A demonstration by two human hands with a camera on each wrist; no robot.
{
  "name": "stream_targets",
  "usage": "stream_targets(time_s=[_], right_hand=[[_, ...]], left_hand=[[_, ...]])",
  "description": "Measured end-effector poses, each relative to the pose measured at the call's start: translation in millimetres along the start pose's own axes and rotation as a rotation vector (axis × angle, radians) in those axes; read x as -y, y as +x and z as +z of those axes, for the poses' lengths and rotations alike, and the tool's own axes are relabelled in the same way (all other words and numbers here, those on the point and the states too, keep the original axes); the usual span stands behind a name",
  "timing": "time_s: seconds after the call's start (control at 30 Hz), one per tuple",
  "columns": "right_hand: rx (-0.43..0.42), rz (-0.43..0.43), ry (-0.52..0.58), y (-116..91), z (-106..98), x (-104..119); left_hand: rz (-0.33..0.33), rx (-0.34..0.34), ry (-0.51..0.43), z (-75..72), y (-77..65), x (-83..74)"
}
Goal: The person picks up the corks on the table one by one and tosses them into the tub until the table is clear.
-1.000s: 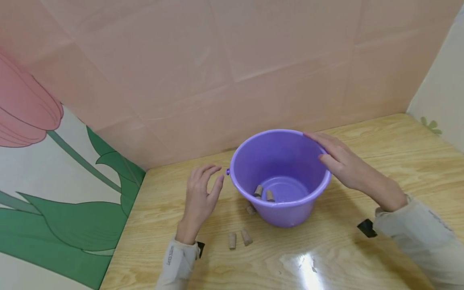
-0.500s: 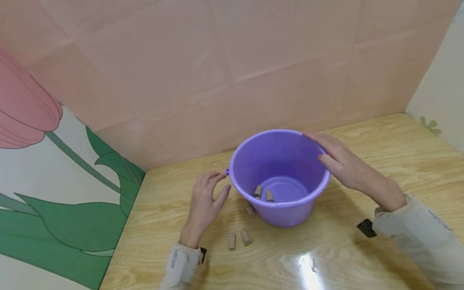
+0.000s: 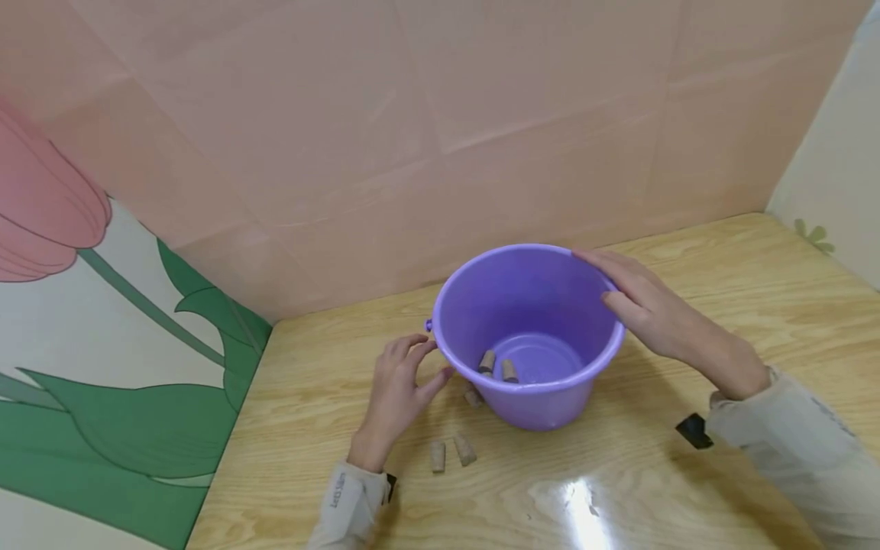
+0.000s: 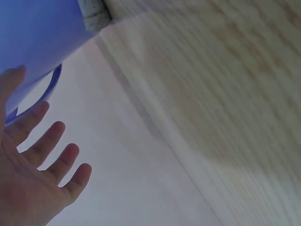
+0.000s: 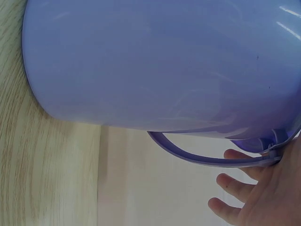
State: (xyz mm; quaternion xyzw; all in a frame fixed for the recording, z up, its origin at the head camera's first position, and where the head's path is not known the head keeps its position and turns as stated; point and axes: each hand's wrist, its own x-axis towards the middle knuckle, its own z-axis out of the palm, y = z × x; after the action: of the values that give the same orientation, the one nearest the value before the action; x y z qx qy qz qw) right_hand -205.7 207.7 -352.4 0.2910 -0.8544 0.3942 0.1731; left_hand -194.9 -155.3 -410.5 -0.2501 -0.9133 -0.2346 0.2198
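Note:
A purple bucket (image 3: 543, 409) stands upright on the wood-grain table. My right hand (image 3: 649, 309) holds its right rim, thumb over the inner side and fingers outside; in the right wrist view those fingers spread beside the bucket's handle (image 5: 202, 161). At the left rim, my left hand (image 3: 399, 389) has thumb and fingers spread apart, fingertips close to the bucket wall. Inside the bucket lie a few tapered corks (image 3: 509, 371). Left of the bucket's base is another cork (image 3: 473, 396), also in the left wrist view as a rough brown cork (image 4: 95, 16).
Two more corks (image 3: 438, 456) lie on the table (image 3: 309, 428) in front of the bucket. A pinkish wall covering (image 3: 440, 153) rises right behind the table. At the left stands a panel with a tulip print (image 3: 124, 428), and a pale wall (image 3: 839, 168) closes the right side.
My left hand has moved right, up to the bucket's left rim. The right hand, the bucket and the corks stay as they were.

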Motion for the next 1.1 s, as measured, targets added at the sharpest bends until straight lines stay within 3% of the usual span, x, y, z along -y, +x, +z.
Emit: stream_targets(time_s=[0.23, 0.5, 0.77, 1.1], right_hand=[[0.009, -0.025, 0.018, -1, 0, -7], [0.011, -0.016, 0.017, 0, 0, -5], [0.017, -0.004, 0.033, 1, 1, -4], [0.011, -0.005, 0.026, 1, 2, -5]], left_hand=[[0.015, 0.068, 0.024, 4.9, 0.2, -1.6], [-0.048, 0.221, 0.030, 9.4, -1.3, -2.5], [-0.033, 0.297, 0.095, 12.2, -2.4, -3.3], [-0.066, 0.441, 0.109, 14.0, -1.0, -7.7]])
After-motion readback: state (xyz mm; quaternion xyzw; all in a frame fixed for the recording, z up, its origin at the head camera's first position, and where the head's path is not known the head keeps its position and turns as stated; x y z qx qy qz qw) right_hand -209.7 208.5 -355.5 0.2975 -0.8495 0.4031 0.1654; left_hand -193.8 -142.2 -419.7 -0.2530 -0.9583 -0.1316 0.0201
